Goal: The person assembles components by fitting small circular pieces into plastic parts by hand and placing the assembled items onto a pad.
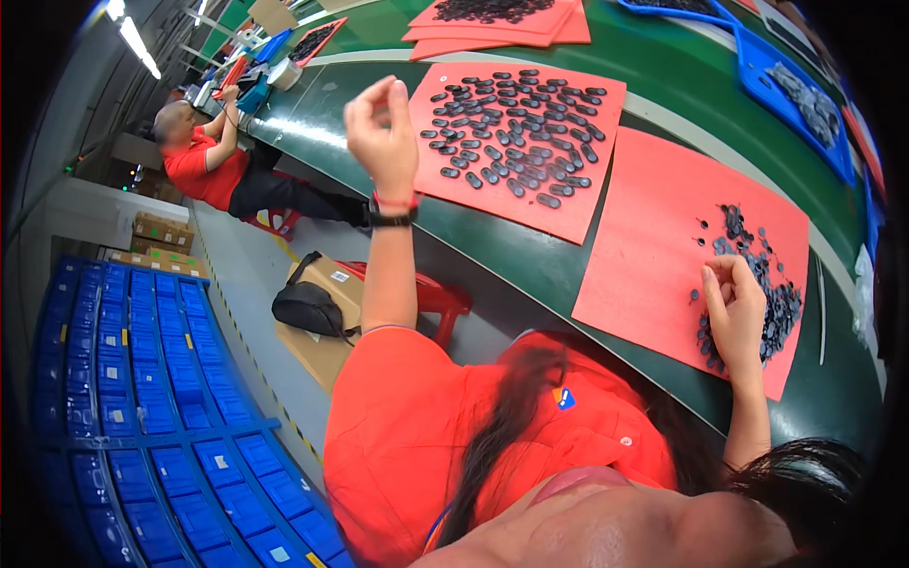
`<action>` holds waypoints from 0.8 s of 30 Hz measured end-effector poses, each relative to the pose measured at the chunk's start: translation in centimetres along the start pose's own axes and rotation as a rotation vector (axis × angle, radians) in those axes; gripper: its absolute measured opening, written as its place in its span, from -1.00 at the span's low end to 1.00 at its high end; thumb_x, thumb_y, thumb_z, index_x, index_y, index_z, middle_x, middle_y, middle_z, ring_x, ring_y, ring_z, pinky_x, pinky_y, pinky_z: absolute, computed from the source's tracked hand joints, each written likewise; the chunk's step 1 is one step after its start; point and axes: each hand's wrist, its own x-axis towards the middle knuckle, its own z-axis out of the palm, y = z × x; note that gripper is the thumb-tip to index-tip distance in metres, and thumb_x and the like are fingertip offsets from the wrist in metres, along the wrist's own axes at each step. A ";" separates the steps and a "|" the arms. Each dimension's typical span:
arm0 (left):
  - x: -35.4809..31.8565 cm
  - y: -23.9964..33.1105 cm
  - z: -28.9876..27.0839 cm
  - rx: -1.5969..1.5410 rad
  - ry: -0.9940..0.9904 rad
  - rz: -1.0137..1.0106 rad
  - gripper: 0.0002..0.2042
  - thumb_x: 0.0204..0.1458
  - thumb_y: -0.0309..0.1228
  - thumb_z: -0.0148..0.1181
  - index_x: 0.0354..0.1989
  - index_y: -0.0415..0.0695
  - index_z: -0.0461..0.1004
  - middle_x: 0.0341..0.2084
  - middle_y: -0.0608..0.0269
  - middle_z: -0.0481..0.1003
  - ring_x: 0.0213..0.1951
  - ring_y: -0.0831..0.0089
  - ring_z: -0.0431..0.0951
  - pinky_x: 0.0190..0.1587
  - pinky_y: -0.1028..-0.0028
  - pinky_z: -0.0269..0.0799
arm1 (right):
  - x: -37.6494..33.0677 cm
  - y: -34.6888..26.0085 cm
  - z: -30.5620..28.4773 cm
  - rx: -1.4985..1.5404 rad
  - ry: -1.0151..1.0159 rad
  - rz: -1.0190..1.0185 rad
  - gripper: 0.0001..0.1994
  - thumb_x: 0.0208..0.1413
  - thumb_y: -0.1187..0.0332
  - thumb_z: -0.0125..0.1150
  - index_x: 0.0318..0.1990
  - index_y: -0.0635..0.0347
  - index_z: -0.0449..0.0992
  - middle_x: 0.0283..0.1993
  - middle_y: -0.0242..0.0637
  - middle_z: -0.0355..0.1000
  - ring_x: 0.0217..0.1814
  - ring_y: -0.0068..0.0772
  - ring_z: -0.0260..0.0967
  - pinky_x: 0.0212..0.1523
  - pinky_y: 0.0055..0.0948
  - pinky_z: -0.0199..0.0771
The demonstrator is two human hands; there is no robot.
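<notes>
My left hand (383, 137) is raised at the left edge of a red foam mat (454, 204). Its thumb and forefinger come together at the tips, and the other fingers curl, slightly blurred. Whatever is in that pinch is too small to make out. Rows of small black oval pieces (516, 137) lie spread on this mat. Over a second red mat (644, 237), my right hand (737, 308) rests at a heap of small round black pieces (778, 308). Its thumb and curled fingers are drawn close, and their contents cannot be told.
Stacked red mats (502, 38) with dark pieces lie at the far side of the green table (502, 248). A blue tray (757, 71) holds grey pieces at right. Blue bins (142, 379) stand at left. Another person (213, 161) works farther along; a black bag (308, 308) lies on cardboard.
</notes>
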 end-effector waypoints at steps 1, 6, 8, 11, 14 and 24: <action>0.1 3.4 -1.2 -0.145 0.097 0.119 -0.87 -0.01 -0.51 0.15 -0.29 -0.28 0.47 -0.36 0.23 0.43 -0.44 0.51 0.43 -0.40 0.54 0.38 | 0.2 0.1 0.2 -0.049 0.022 -0.040 -0.92 0.03 0.50 0.13 -0.32 0.29 0.41 -0.58 -0.50 0.22 -0.65 -0.78 -0.07 -0.63 -0.68 -0.03; -0.1 18.8 -5.5 -0.772 0.644 1.157 -0.82 0.07 -0.33 0.01 -0.27 -0.17 0.39 -0.29 0.29 0.44 -0.10 0.42 0.38 0.04 0.39 0.24 | 0.2 1.1 0.0 -0.132 0.048 -0.144 -0.92 0.03 0.54 0.10 -0.30 0.27 0.43 -0.47 -0.40 0.22 -0.63 -0.65 -0.03 -0.62 -0.63 0.02; 0.1 21.9 -7.9 -0.810 0.692 1.323 -0.81 0.09 -0.31 -0.02 -0.23 -0.15 0.38 -0.26 0.29 0.41 -0.10 0.43 0.37 0.03 0.38 0.24 | 0.6 -0.2 0.1 -0.143 0.025 -0.198 -0.92 0.03 0.53 0.10 -0.30 0.28 0.43 -0.46 -0.40 0.22 -0.64 -0.65 -0.02 -0.62 -0.62 0.02; 0.1 23.6 -8.9 -0.959 0.670 1.306 -0.77 0.07 -0.24 0.01 -0.24 -0.15 0.37 -0.28 0.29 0.40 -0.14 0.44 0.37 -0.01 0.40 0.24 | 0.5 -0.6 -0.1 -0.195 0.029 -0.206 -0.92 0.04 0.49 0.11 -0.31 0.28 0.43 -0.45 -0.38 0.23 -0.66 -0.62 -0.01 -0.63 -0.60 0.01; -0.1 23.7 -9.9 -0.599 0.281 1.100 -0.74 0.15 -0.40 -0.14 -0.08 -0.29 0.34 -0.07 0.14 0.39 0.01 0.29 0.31 0.08 0.20 0.16 | 0.6 0.1 0.2 -0.247 0.021 -0.165 -0.90 0.04 0.46 0.12 -0.30 0.28 0.44 -0.41 -0.37 0.28 -0.67 -0.60 -0.01 -0.63 -0.58 0.02; -0.2 24.0 -11.4 -1.207 0.199 1.216 -0.78 0.15 -0.44 -0.14 -0.13 -0.31 0.35 -0.11 0.10 0.41 -0.03 0.26 0.34 0.07 0.22 0.20 | 0.5 0.1 0.1 -0.332 0.027 -0.232 -0.85 0.01 0.42 0.16 -0.27 0.25 0.43 -0.39 -0.33 0.30 -0.65 -0.52 0.01 -0.60 -0.53 0.06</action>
